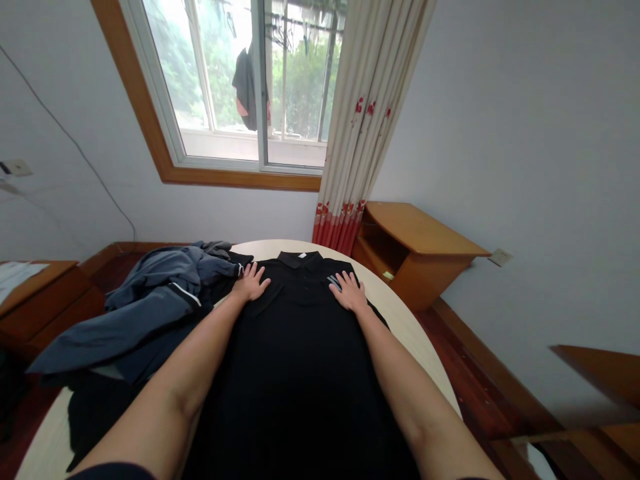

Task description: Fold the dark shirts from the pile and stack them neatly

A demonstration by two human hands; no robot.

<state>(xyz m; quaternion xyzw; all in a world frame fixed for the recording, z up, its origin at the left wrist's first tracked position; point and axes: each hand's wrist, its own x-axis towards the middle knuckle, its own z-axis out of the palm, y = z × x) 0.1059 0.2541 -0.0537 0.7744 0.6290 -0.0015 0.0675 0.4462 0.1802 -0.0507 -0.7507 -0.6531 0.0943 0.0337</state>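
Seeing nearest to the camera two bare arms (pixel 167 393), and between them the wide body of a black polo shirt (pixel 300 360), lying flat on the round table (pixel 425 340) with its collar (pixel 300 260) pointing toward the window (pixel 303 87). Resting the left hand (pixel 251 283) palm down on the upper left edge of the shirt, fingers spread, gripping nothing. Resting the right hand (pixel 349 292) likewise beside the grey stripes (pixel 333 281), fingers spread, also gripping nothing. Noticing just beside the left hand a heap of grey and dark clothes (pixel 165 287). Judging by look, probably handling light, soft and limp, not fragile, but wrinkling easily and perhaps sliding on the table; likely feeling stiffer at the collar. Taking hold best at both shoulders (pixel 327 267), so avoiding sagging in the middle.
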